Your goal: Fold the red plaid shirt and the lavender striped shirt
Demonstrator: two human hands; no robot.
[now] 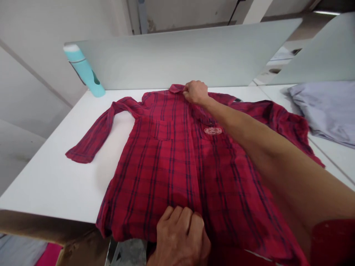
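Pale wall point(55, 22) and a frosted divider point(177, 59) rise beyond both hands, behind a white table point(52, 181). Leftmost, below the table edge and to the left of the near hand, a brown box point(83, 249) sits with grey and pink cloth point(50, 255) beside it. A turquoise bottle point(84, 72) stands at the table's far corner, well to the left of the far hand. Next comes one sleeve point(97, 136) of a red checked shirt point(166, 166), bent outward; the shirt lies spread front up on the table, beneath and between the two hands. Its chest pocket point(162, 130) is left of the far hand. At the near end, the left hand point(180, 236) has its fingers curled tight over the shirt's front near the hem. Farther off, the right hand point(196, 91) pinches the collar point(176, 88). An oval badge point(213, 131) shows just below the right forearm point(249, 136). Beyond that forearm lies the other sleeve point(288, 122), rumpled, and rightmost, well apart from both hands, a pale grey cloth point(327, 111).
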